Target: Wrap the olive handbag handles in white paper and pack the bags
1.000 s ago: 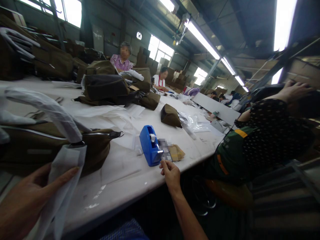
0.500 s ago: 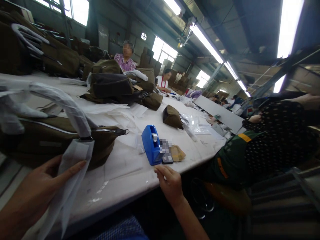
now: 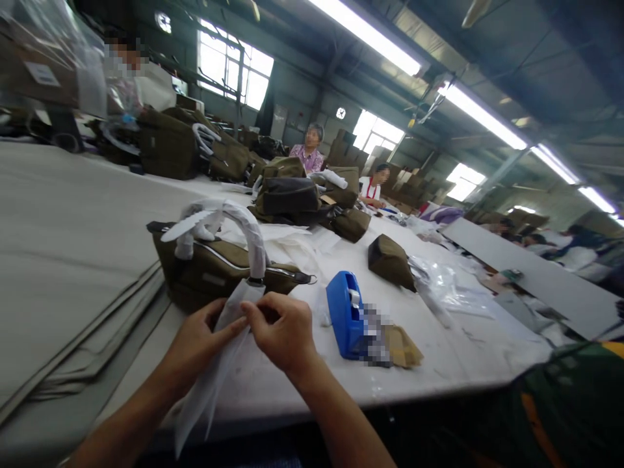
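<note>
A strip of white wrapping paper (image 3: 214,370) hangs over the table edge (image 3: 302,403), pinched between the left hand (image 3: 197,341) and right hand (image 3: 283,331), just below the olive bag (image 3: 214,273) with its paper-wrapped handle (image 3: 244,224); a blue tape dispenser (image 3: 344,312) sits nearby.

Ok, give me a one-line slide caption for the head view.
Both hands, left and right, pinch white wrap at an olive bag's handle, beside a blue tape dispenser.

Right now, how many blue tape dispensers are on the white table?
1. The blue tape dispenser stands on the white table, just right of the right hand. Bags farther back could hide others.
</note>
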`<state>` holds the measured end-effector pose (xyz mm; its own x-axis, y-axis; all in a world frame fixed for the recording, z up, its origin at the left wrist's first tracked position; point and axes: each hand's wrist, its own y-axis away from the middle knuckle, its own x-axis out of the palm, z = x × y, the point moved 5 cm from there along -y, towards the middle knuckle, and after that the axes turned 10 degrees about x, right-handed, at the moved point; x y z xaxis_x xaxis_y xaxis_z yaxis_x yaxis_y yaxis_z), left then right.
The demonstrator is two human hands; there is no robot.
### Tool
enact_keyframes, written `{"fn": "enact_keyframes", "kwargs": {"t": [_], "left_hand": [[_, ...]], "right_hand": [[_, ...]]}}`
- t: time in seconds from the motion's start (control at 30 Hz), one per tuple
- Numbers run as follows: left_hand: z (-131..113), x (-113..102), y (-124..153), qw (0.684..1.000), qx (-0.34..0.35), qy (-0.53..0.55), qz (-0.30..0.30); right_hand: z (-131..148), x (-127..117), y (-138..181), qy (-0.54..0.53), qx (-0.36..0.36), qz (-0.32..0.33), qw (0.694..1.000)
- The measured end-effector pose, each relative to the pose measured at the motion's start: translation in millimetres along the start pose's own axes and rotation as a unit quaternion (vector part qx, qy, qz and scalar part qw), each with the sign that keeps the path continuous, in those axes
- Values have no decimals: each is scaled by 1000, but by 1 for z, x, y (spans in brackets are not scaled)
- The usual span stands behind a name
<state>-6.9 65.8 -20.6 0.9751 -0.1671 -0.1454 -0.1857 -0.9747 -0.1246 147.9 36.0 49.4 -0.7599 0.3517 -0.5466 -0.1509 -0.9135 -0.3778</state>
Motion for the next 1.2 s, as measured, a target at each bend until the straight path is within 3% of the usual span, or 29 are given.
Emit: {"fn": "enact_keyframes", "kwargs": {"t": [0.13,0.23,0.57,0.77,1.0,1.2], "left_hand": [[3,-1,0,1000,0,-7,10],[2,-1,0,1000,-1,-2,19],[-4,-2,1,1000,-14,-10,18],[-2,-2,0,1000,-7,-8,19],[-3,-2,0,1000,-3,22,8],[-7,-1,0,1000,11,16,7]], "right_hand": [[-15,10,-14,163,79,12,983],[-20,10,-19,190,106,35,975],[-25,-11,-14,50,101,141,984],[-11,-25,1,-75,105,188,974],[14,-16,2,-166,37,151,974],[7,6,-5,-83,47,83,992]]}}
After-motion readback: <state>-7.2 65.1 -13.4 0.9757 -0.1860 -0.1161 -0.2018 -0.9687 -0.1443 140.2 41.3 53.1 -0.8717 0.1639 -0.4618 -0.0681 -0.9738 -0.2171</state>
